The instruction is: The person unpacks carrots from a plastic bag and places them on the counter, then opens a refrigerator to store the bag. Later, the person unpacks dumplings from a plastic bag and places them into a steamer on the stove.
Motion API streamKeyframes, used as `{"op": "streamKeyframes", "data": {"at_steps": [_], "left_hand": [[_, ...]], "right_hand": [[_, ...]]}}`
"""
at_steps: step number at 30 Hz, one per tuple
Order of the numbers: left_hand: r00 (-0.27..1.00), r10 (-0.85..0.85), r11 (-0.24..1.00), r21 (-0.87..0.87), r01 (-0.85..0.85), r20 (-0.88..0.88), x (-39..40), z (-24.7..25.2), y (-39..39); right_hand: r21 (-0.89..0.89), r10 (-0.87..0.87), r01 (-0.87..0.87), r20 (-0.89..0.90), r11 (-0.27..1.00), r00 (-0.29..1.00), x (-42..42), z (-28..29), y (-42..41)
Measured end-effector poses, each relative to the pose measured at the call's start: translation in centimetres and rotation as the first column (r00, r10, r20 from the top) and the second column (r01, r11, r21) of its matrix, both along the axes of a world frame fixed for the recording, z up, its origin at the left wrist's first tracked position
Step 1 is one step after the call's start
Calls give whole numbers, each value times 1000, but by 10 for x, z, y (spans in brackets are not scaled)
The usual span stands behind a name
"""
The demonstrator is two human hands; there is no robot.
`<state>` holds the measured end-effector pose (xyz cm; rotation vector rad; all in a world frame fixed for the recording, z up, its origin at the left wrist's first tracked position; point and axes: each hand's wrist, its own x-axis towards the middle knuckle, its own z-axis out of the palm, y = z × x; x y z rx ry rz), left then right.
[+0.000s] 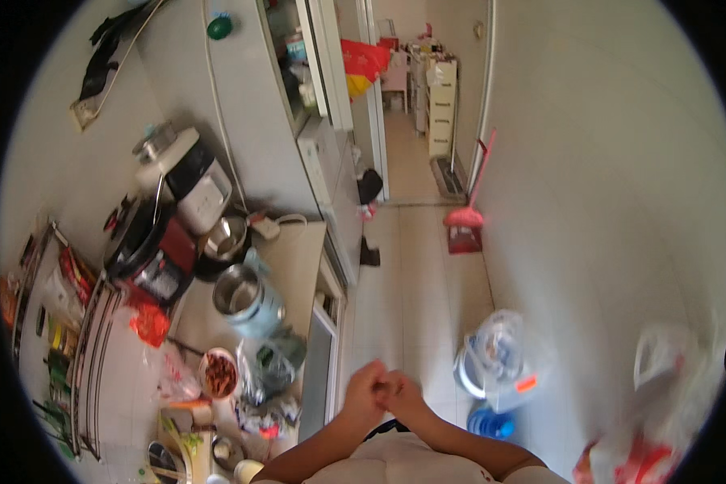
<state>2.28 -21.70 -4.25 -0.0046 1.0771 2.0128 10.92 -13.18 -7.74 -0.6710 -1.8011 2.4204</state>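
My left hand (pixel 363 387) and my right hand (pixel 403 396) meet in front of my body, with their curled fingers touching. Motion blur hides whether anything small lies between them. To the left is a kitchen counter (pixel 296 257). A light-blue appliance with an open steel interior (pixel 248 299) stands on it, beside a clear plastic bag with dark green contents (pixel 269 363). A bowl of reddish-brown food pieces (pixel 219 372) is a little farther left. Near the counter's front end lie cut green vegetable pieces (pixel 187 438).
A red-and-black electric cooker (pixel 163 260) and a wire rack (pixel 81 369) line the left wall. A bag-covered bucket (pixel 472 369) and a blue water bottle (pixel 490 421) stand on the floor at right. Ahead, a pink broom with dustpan (pixel 464 227) leans by the doorway.
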Motion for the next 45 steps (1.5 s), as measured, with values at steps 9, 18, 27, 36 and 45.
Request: {"op": "streamKeyframes", "data": {"at_steps": [9,18,27,36,45], "left_hand": [[886,453,890,-17,-456,-103,-258,56,81],[784,618,784,-16,-620,-56,-458,24,248],[997,-82,996,-35,82,10,-613,5,469],[990,-46,816,-576,-41,-136,-748,21,658],[903,-132,811,-568,-138,-409,-893,-12,838]], "right_hand": [[458,331,-271,-55,847,942,-268,85,253],[618,138,248,-507,746,851,-564,174,421],[758,547,101,-549,645,632,-641,194,481],[796,819,-197,-546,572,176,-758,188,698],[84,708,-759,-440,645,553,-905,204,1066]]}}
